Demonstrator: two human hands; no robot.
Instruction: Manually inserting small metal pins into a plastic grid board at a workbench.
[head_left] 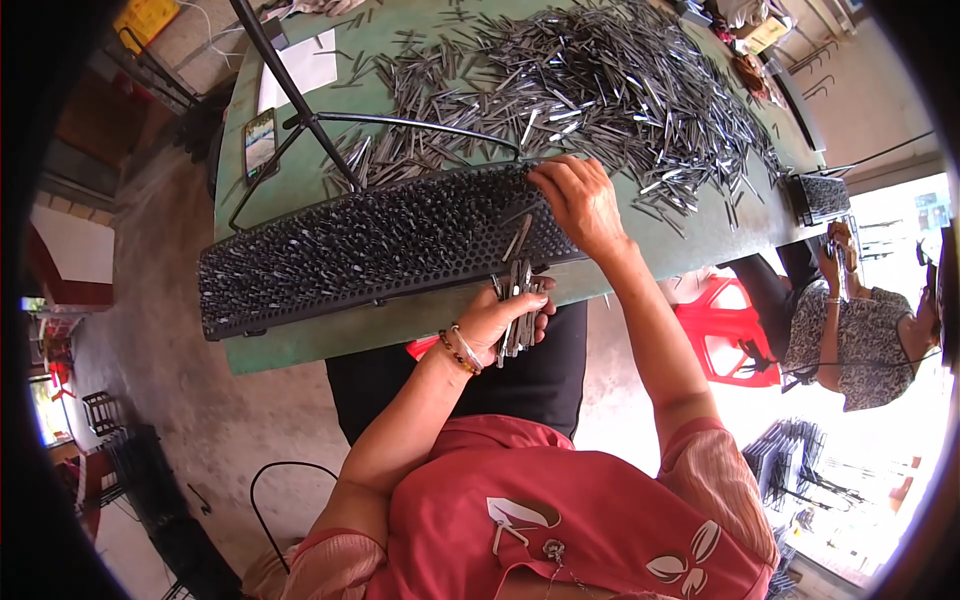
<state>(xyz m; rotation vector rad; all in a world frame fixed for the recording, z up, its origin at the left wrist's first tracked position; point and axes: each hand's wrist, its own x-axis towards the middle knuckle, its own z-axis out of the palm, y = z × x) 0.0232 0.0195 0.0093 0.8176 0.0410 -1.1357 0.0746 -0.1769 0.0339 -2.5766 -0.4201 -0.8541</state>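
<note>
A long black perforated rack (400, 330) lies along the near edge of the green table. Dark slender metal pieces (350, 240) stand packed in its holes over most of its length, while bare holes show toward the right end. Just in front of the rack, my left hand (495, 318) is closed around a bundle of slender metal pieces (518, 315), with a few sticking up toward the holes. My right hand (580, 200) is over the rack's far right corner, fingers pinched together; whatever they hold is too small to make out.
A big heap of loose metal pieces (620, 90) covers the back of the green table (290, 345). A black metal frame (270, 60) rises at the left, beside a phone (260, 143) and white paper (310, 70). At right are a red stool (728, 335) and another person (850, 330).
</note>
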